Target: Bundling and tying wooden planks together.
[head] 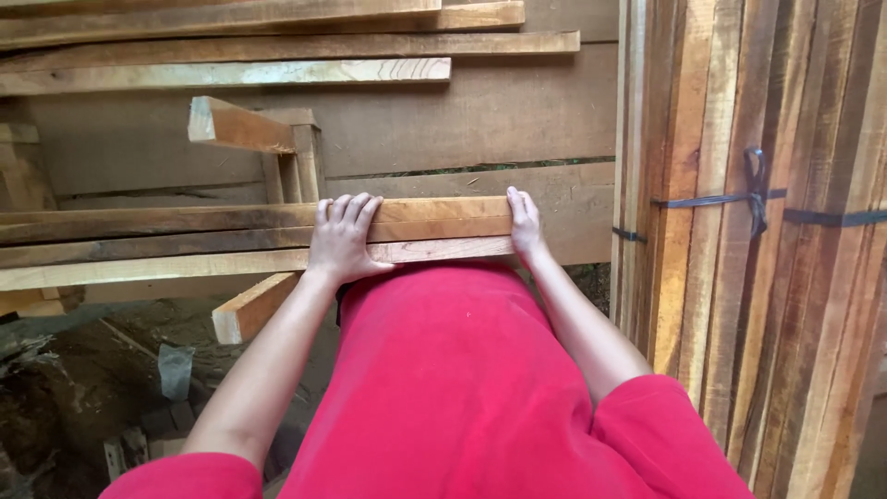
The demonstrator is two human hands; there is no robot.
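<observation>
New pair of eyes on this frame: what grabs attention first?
The bright red shirt filling the bottom centre, then both hands on a stack of planks held against the body: left hand flat on top, right hand at the planks' end. At right, a bundle of upright boards tied with a dark strap.
</observation>
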